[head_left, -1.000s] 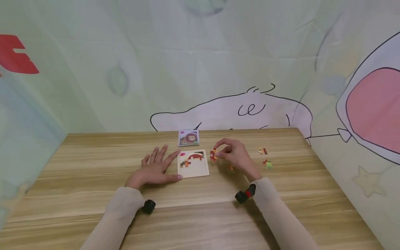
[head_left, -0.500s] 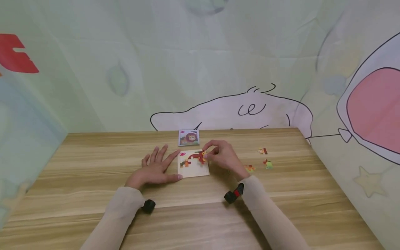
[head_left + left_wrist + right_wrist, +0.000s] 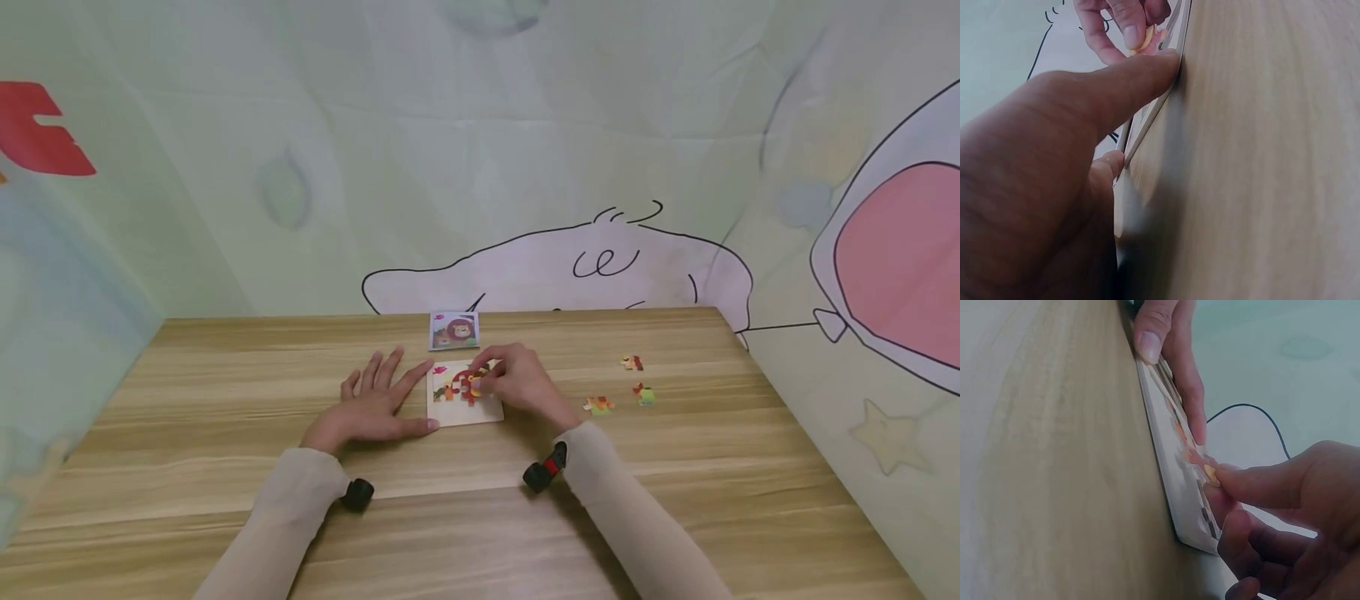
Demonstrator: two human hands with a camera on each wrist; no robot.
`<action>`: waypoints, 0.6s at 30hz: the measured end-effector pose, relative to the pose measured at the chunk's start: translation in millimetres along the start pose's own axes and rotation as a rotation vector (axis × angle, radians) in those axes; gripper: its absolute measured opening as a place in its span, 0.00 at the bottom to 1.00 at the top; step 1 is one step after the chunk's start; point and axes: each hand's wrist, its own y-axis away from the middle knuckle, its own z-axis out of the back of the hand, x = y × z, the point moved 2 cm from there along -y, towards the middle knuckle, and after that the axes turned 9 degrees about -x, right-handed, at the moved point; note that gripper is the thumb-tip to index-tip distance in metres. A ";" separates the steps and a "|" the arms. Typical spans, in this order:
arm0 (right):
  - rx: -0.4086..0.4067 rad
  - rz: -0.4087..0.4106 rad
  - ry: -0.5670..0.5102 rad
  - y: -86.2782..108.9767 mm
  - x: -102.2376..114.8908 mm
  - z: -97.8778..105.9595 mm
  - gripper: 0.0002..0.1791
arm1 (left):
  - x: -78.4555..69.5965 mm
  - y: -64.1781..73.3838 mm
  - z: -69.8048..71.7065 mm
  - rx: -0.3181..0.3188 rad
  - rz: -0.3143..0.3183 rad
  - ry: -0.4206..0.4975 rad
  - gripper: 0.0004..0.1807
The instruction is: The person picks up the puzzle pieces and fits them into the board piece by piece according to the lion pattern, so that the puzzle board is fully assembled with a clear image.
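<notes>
Head | left hand (image 3: 372, 408) splayed at tray edge (image 3: 430, 396) | right hand (image 3: 525, 383) pinching piece (image 3: 468, 389) | tabletop (image 3: 442, 533) room nearside

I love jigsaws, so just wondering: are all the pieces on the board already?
No, three loose pieces lie on the table to the right of the puzzle board.

Red-and-yellow puzzle piece (image 3: 468, 389); brown-grained table (image 3: 450, 533); beige sleeves (image 3: 285, 508).
</notes>
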 end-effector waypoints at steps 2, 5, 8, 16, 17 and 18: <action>-0.001 0.002 0.011 -0.9 0.3 -3.0 0.06 | 0.5 -0.3 -0.3 -0.005 -0.003 0.005 0.57; -0.004 0.000 0.025 -1.7 2.1 -5.4 0.05 | 1.1 -0.8 -0.4 -0.001 -0.001 -0.003 0.57; -0.002 -0.004 0.033 -3.5 3.6 -7.5 0.05 | 1.7 -0.9 -0.2 0.003 -0.003 0.000 0.57; -0.019 -0.032 0.084 -8.6 7.8 -11.1 0.06 | 0.6 0.2 1.6 0.004 0.000 0.002 0.57; -0.022 -0.030 0.093 -9.1 8.3 -11.2 0.06 | 0.4 0.3 1.6 0.003 -0.001 0.003 0.57; -0.022 -0.031 0.099 -9.6 8.8 -11.4 0.06 | 0.1 0.5 1.7 0.000 -0.005 0.009 0.57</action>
